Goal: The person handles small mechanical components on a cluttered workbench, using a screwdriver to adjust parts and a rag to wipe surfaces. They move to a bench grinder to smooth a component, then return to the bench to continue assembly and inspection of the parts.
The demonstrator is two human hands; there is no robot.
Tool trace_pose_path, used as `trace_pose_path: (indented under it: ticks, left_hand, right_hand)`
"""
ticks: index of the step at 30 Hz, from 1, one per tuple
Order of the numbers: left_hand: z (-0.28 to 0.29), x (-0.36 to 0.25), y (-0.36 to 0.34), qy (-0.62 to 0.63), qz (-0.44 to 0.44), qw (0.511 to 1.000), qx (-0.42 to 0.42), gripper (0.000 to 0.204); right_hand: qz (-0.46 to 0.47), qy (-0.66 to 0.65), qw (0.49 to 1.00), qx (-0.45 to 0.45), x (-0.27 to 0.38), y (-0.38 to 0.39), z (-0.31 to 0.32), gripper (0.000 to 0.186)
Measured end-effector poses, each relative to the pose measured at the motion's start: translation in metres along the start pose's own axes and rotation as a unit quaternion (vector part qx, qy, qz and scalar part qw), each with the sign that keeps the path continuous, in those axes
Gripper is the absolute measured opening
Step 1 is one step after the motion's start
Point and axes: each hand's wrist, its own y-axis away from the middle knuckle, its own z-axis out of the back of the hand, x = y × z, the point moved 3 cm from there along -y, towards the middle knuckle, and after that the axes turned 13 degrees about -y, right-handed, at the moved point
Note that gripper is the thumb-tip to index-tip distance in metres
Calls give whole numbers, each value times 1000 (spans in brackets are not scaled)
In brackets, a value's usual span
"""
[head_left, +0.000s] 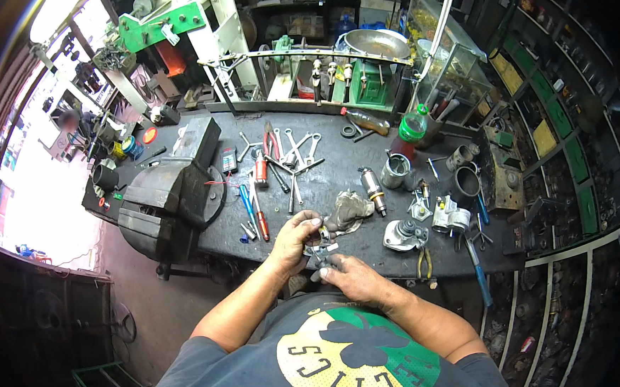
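Observation:
Close to the workbench's front edge, my left hand [298, 238] has its fingers closed round a small grey metal part [319, 253] with a yellowish bit by the fingertips. My right hand [350, 276] meets it from below, thumb and fingers pinched on the lower end of the same part. Its exact kind is too small to make out, and the fingers partly cover it. Just beyond the hands lies a crumpled grey rag [351, 212]. A cylindrical metal part with a shaft [374, 189] rests behind the rag to the right.
A large bench vise [168, 195] stands left on the dark workbench [323, 178]. Wrenches [293, 148] and screwdrivers [258, 214] lie mid-bench. On the right are a metal housing [405, 235], yellow-handled pliers [426, 263], a tin can [395, 170] and a green-capped bottle [411, 132].

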Motion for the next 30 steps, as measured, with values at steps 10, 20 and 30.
trace_pose_path:
  ticks: [10, 20, 30]
  left_hand:
    - [-26, 42, 31, -55, 50, 993, 88, 20]
    - [-20, 47, 32, -103, 38, 993, 44, 20]
    - [-19, 45, 37, -42, 48, 998, 20, 18]
  right_hand:
    - [-35, 225, 972, 57, 4, 59, 9, 54]
    - [249, 370, 892, -75, 22, 63, 12, 30]
    - [94, 46, 986, -127, -6, 46, 7, 21]
